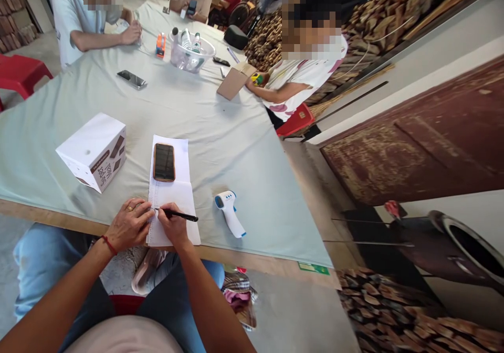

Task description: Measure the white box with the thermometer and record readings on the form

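A black pen (180, 215) is gripped in my right hand (173, 227), its tip touching the lower page of an open notebook (181, 198). My left hand (132, 223) lies flat on the notebook's left edge and the tablecloth, fingers stretched out, holding nothing. On the upper page rests a smartphone (164, 162) in an orange-brown case, its screen dark. To the right of the notebook lies a white and blue infrared thermometer (230, 214). A white printed box (94, 151) stands to the left.
Farther back on the cloth-covered table (189, 109) are another phone (132, 78), a clear basket (191, 54) with bottles and an orange tape dispenser (160, 45). A person (291, 83) on the right holds a tape measure and cardboard (231, 84). Others sit at the far side.
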Motion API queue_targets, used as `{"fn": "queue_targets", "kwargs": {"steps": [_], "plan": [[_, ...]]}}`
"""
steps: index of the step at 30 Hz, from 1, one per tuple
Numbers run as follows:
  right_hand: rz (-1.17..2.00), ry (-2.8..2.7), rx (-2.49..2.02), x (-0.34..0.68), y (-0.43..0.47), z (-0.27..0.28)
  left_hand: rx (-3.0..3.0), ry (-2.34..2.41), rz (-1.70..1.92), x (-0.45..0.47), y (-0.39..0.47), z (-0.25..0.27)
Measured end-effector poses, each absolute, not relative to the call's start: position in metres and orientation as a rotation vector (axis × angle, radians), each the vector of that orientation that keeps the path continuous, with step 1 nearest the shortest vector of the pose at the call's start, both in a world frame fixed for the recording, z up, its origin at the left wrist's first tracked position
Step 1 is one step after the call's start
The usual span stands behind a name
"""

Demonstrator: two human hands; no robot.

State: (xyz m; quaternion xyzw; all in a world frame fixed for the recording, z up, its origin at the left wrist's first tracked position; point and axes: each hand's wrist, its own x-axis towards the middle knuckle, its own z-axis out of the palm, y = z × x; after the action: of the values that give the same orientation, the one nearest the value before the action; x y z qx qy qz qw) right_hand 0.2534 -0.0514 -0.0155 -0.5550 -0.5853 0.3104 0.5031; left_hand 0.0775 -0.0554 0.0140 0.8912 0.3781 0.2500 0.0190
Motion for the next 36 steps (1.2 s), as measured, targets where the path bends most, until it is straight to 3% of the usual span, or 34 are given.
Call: {"fn": "queue_targets", "kwargs": {"steps": [36], "plan": [[0.745, -1.383, -1.374, 0.2536, -0.0512, -0.0161, 2.695, 1.175, 0.788, 0.0767, -0.0550, 0.0088]]}}
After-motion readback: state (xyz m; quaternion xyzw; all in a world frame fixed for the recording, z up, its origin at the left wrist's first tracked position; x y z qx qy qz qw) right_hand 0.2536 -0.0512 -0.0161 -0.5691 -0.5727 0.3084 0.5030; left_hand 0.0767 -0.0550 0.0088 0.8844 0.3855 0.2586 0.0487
